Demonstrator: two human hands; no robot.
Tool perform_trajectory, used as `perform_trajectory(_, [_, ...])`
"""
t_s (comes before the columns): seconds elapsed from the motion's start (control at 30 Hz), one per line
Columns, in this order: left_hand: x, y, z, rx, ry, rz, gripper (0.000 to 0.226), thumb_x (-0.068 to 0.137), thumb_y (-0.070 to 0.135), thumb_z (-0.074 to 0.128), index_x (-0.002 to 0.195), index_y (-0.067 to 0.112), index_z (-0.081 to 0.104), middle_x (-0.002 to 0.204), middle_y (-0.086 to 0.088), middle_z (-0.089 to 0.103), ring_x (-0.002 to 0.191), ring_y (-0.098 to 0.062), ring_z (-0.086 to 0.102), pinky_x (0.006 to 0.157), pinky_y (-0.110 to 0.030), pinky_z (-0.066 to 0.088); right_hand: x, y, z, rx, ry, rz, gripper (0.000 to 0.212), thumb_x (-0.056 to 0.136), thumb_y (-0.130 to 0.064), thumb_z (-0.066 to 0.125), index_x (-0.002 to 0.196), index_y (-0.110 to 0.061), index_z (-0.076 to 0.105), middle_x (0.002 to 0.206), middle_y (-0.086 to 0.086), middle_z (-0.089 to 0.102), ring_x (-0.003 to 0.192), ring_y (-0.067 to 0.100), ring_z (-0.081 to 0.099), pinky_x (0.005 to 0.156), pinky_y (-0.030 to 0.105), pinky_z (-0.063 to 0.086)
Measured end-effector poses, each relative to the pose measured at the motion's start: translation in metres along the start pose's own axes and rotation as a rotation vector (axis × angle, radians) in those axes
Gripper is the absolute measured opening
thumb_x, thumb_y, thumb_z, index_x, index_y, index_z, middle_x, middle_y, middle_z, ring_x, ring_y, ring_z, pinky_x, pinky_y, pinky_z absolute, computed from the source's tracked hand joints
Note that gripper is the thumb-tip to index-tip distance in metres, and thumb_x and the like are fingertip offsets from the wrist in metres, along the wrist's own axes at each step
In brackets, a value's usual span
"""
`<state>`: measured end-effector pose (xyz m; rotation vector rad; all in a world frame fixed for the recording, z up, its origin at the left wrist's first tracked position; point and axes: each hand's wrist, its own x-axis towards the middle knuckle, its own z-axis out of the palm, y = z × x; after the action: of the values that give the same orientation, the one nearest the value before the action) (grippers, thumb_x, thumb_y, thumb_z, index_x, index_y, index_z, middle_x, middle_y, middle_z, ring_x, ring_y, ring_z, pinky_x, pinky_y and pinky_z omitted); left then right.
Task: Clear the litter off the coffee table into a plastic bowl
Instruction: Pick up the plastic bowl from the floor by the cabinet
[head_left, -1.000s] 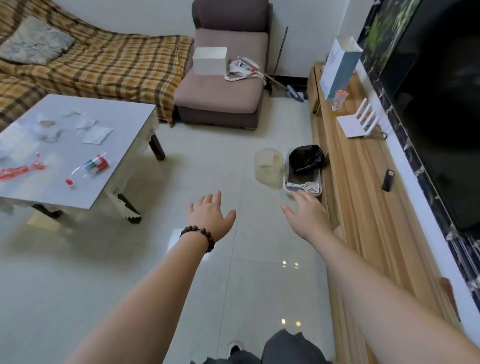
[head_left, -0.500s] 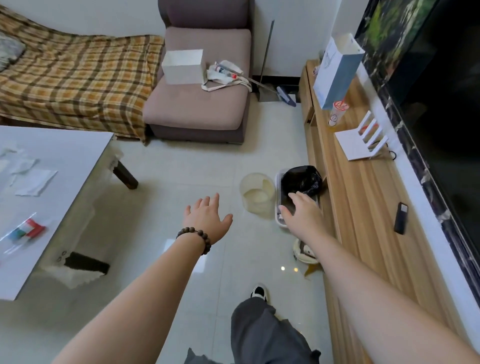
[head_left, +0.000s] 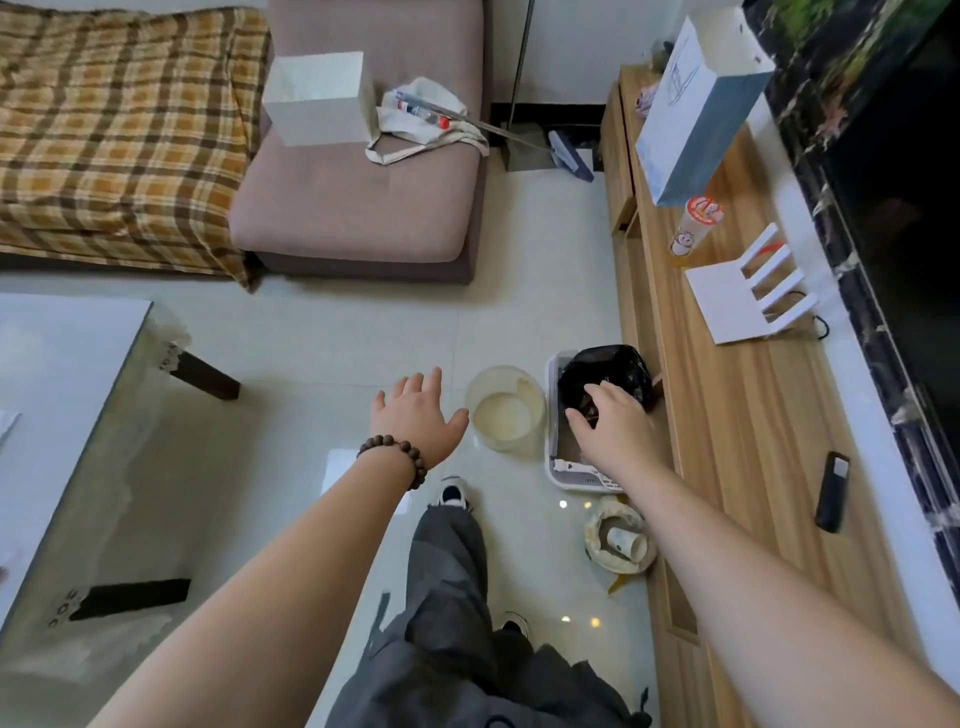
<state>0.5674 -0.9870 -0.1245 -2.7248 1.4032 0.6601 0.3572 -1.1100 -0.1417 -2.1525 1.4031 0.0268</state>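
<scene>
My left hand (head_left: 418, 418), fingers spread and empty, hovers just left of the clear plastic bowl (head_left: 505, 409) on the floor. My right hand (head_left: 613, 426), open and empty, hovers just right of it, so the bowl lies between them, nearer the left.

Translucent plastic bowl (head_left: 505, 410) on glossy floor tiles (head_left: 332, 338), beside matt wooden cabinet (head_left: 737, 415).

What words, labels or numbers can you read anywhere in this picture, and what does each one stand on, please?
No text can be read.
Paper bag: a faint printed mark, too blurred to read.
Printed cup: a cartoon design, any lettering too small.
Tube on the cloth bag: label illegible.
</scene>
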Motion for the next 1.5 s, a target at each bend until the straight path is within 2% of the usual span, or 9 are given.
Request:
perform_trajectory(0.33, [0.177,-0.012,-0.006,0.018,-0.136,0.069,0.073,0.092,0.054,0.037,0.153,0.017,0.022,0.155,-0.006,0.036,0.146,-0.026,0.026,0.118,-0.048,0.016,0.152,-0.024,0.006,-0.023,-0.051,0.134,0.054,0.095,-0.04,0.046,0.141,-0.012,0.04,0.153,0.011,0.034,0.143,0.026,0.027,0.115,0.043,0.028])
perform_trajectory(0.63, [0.28,-0.011,0.018,-0.019,-0.254,0.064,0.07,0.093,0.052,0.038,0.152,0.017,0.025,0.152,-0.005,0.04,0.144,-0.025,0.029,0.117,-0.047,0.019,0.242,-0.015,0.029,0.006,-0.11,0.213,0.053,0.095,-0.037,0.049,0.14,-0.01,0.043,0.151,0.013,0.038,0.14,0.028,0.032,0.112,0.045,0.034])
perform_trajectory(0.77, [0.322,-0.017,0.075,-0.051,-0.298,-0.002,0.071,0.092,0.051,0.039,0.152,0.017,0.025,0.153,-0.005,0.04,0.143,-0.025,0.031,0.116,-0.045,0.023,0.283,0.021,0.077,0.005,-0.147,0.248,0.051,0.094,-0.037,0.05,0.139,-0.012,0.044,0.15,0.011,0.04,0.138,0.027,0.034,0.11,0.047,0.037])
perform_trajectory(0.97, [0.396,-0.036,0.232,-0.236,-0.43,-0.184,0.067,0.095,0.042,0.048,0.153,0.015,0.025,0.153,-0.009,0.039,0.138,-0.027,0.038,0.104,-0.042,0.038,0.351,0.105,0.22,0.077,-0.295,0.315,0.053,0.093,-0.033,0.053,0.141,-0.014,0.04,0.149,0.007,0.04,0.137,0.025,0.036,0.111,0.042,0.035])
perform_trajectory(1.17, [0.449,-0.05,0.368,-0.413,-0.567,-0.395,0.075,0.093,0.035,0.057,0.154,0.011,0.02,0.151,-0.015,0.039,0.133,-0.033,0.045,0.103,-0.04,0.04,0.395,0.171,0.344,0.187,-0.401,0.436,0.072,0.09,-0.032,0.059,0.149,-0.02,0.021,0.154,0.006,0.032,0.138,0.028,0.036,0.11,0.042,0.034])
perform_trajectory(1.27, [0.46,-0.057,0.399,-0.447,-0.585,-0.437,0.072,0.092,0.031,0.059,0.152,0.008,0.024,0.143,-0.017,0.049,0.124,-0.034,0.052,0.097,-0.037,0.045,0.404,0.188,0.374,0.239,-0.431,0.492,0.071,0.09,-0.027,0.059,0.149,-0.026,0.018,0.15,0.004,0.04,0.132,0.028,0.043,0.106,0.042,0.039])
perform_trajectory(1.37, [0.464,-0.062,0.409,-0.413,-0.57,-0.443,0.057,0.093,0.023,0.057,0.143,0.004,0.038,0.13,-0.019,0.058,0.113,-0.035,0.058,0.083,-0.033,0.044,0.407,0.195,0.389,0.298,-0.492,0.53,0.062,0.093,-0.017,0.052,0.147,-0.03,0.024,0.138,0.005,0.052,0.121,0.027,0.053,0.098,0.038,0.047])
perform_trajectory(1.43, [0.466,-0.065,0.409,-0.413,-0.566,-0.44,0.054,0.092,0.018,0.055,0.143,0.006,0.04,0.126,-0.018,0.06,0.11,-0.034,0.06,0.083,-0.032,0.045,0.409,0.196,0.393,0.325,-0.48,0.551,0.06,0.094,-0.01,0.047,0.146,-0.031,0.027,0.134,0.005,0.056,0.117,0.026,0.055,0.093,0.034,0.047])
perform_trajectory(1.5, [0.466,-0.067,0.403,-0.436,-0.547,-0.452,0.055,0.093,0.015,0.054,0.145,0.008,0.04,0.127,-0.017,0.061,0.11,-0.033,0.061,0.084,-0.032,0.047,0.413,0.194,0.39,0.338,-0.449,0.551,0.058,0.093,-0.007,0.044,0.144,-0.032,0.031,0.134,0.005,0.056,0.116,0.026,0.056,0.095,0.037,0.048])
